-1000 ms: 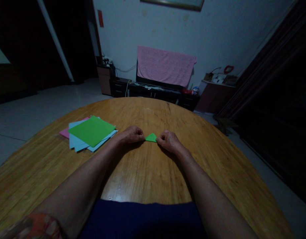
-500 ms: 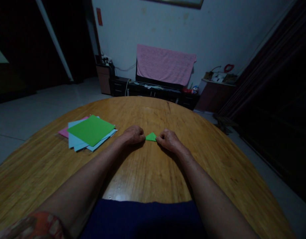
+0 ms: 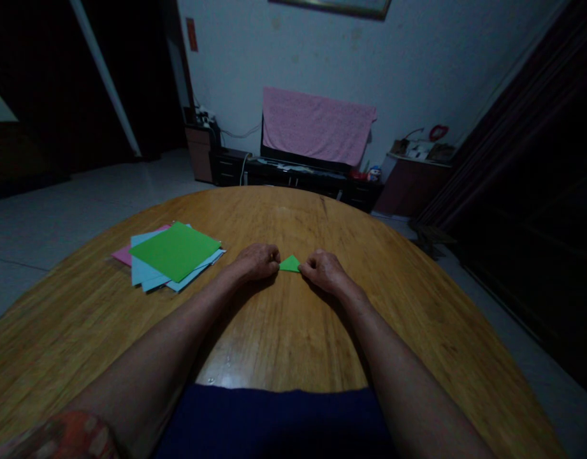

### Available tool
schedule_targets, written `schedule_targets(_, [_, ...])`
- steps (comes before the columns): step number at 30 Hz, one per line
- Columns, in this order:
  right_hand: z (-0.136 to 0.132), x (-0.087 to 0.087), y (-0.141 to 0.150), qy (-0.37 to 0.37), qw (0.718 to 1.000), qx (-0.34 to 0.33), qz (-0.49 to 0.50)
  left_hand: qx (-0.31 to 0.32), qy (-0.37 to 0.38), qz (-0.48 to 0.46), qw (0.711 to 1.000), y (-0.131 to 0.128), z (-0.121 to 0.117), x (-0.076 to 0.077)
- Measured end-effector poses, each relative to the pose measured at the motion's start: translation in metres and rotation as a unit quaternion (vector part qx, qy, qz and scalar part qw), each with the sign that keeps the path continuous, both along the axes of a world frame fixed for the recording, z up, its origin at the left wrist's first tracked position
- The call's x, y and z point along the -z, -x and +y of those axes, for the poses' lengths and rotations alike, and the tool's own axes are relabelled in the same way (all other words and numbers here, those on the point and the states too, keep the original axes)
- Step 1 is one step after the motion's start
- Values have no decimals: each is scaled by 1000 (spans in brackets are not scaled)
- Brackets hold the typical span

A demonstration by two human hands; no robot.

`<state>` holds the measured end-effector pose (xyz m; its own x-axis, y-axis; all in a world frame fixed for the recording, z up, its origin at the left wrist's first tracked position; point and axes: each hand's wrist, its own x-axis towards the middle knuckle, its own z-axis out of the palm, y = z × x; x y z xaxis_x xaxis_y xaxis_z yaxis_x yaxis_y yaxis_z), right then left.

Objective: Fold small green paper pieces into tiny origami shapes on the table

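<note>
A small folded piece of green paper (image 3: 290,264), roughly triangular, lies on the wooden table (image 3: 293,217) between my hands. My left hand (image 3: 256,262) pinches its left corner, and my right hand (image 3: 323,271) pinches its right corner. Both hands rest on the tabletop with their fingers curled. To the left of my left hand lies a loose stack of paper: a green square sheet (image 3: 175,251) on top of light blue sheets (image 3: 147,273), with a pink sheet (image 3: 123,255) beneath.
The round table's near edge meets my dark blue clothing (image 3: 274,424). Beyond the far edge are a low black TV cabinet (image 3: 293,178), a screen under a pink towel (image 3: 317,126), and a brown side cabinet (image 3: 410,194). A tiled floor surrounds the table.
The view has shifted very slightly. My hands stay on the corners of the green piece, which has not visibly moved.
</note>
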<state>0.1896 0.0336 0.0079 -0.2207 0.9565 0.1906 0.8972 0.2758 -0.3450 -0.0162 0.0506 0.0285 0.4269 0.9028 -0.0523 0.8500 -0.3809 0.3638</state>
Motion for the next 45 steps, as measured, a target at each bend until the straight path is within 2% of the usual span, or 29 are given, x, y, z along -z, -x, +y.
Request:
schedule_targets(13, [-3, -4, 2, -8, 1000, 11, 10, 106, -116, 37, 987, 0, 0, 14])
schedule_targets(21, [-2, 2, 1, -22, 1000, 17, 13, 102, -113, 52, 987, -3, -2, 10])
schedule_targets(27, [-4, 7, -3, -43, 997, -46, 34, 99, -106, 41, 989, -3, 0, 12])
schedule_targets(33, [-5, 10, -4, -45, 997, -52, 43, 97, -113, 31, 988, -2, -1, 15])
schedule_targets(38, [-6, 11, -4, -55, 996, -47, 51, 142, -154, -2, 978, -1, -2, 19])
schedule_targets(45, [-1, 11, -19, -22, 988, -100, 119, 179, -156, -4, 971, 0, 2, 25])
